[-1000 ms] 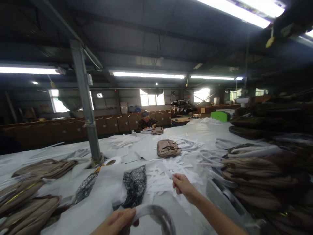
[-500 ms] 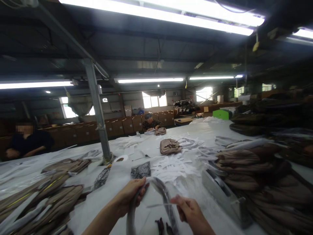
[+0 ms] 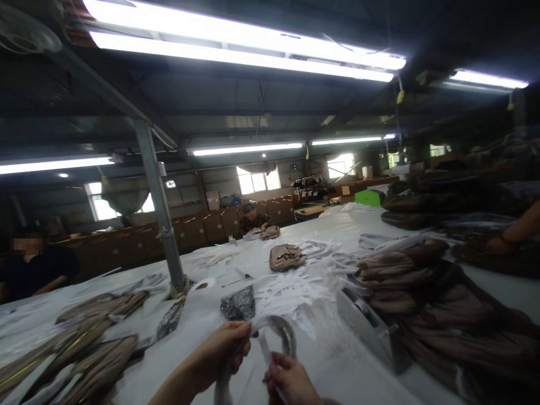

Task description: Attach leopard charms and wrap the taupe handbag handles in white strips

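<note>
A grey strap (image 3: 287,332), covered in something pale and translucent, arches in a loop just above the white table (image 3: 337,349). My left hand (image 3: 230,346) is closed around the strap at the loop's left side. Lower and to the right, my right hand (image 3: 291,379) pinches a thin white strip (image 3: 265,346) that runs up to the strap near my left fingers. Part of the strap is hidden behind my hands. Just beyond them lies a black-and-white speckled piece (image 3: 238,302).
Loose white strips (image 3: 291,289) and a brown bag (image 3: 287,257) lie ahead. Brown fabric bags pile up at left (image 3: 97,360) and right (image 3: 422,292). A grey tape dispenser (image 3: 367,326) stands right. A metal post (image 3: 158,208) rises left. Co-workers sit across; another person's arm (image 3: 518,230) reaches in.
My right hand has moved left and down, closer to my left hand, with the white strip now hanging more upright. Another person's arm has come in at the right. The view has shifted slightly.
</note>
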Tool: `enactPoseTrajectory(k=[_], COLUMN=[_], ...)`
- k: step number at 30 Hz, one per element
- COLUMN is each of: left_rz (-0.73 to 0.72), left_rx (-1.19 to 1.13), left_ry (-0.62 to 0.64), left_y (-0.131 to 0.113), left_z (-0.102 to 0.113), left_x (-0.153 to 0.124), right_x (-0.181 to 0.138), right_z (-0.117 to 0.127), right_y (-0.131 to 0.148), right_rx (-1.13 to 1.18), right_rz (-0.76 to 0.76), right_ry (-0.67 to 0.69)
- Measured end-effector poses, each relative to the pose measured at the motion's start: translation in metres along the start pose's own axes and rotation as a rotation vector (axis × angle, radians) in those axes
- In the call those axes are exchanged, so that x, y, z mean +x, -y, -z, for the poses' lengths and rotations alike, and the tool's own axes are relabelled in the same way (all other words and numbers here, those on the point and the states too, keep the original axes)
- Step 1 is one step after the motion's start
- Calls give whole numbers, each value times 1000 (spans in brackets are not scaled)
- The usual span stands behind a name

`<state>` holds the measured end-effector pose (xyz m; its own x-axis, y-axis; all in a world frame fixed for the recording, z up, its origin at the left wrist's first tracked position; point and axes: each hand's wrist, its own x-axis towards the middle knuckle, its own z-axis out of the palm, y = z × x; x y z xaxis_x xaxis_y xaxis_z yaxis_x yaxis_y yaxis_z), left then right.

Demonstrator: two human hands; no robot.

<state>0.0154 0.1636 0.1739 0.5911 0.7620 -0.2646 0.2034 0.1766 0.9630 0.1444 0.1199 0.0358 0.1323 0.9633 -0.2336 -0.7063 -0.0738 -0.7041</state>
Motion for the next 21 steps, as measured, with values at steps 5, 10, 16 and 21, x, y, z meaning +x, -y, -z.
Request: enactPoseTrajectory(k=[5, 10, 16, 21], left_rz=[112, 83, -7, -62], left_rx=[18, 19, 53, 34], left_ry=[23, -33, -110, -105], left_y=[2, 3, -3, -19], left_z=[-2, -7, -3, -5], left_x=[-12, -12, -7, -8], right_x=[-17, -22, -41, -65], right_z=[-11, -11, -14, -24], right_y=[17, 11, 36, 109], right_rx=[-92, -219, -186, -117], right_rz=[15, 89, 250, 252], right_ry=[73, 115, 160, 499])
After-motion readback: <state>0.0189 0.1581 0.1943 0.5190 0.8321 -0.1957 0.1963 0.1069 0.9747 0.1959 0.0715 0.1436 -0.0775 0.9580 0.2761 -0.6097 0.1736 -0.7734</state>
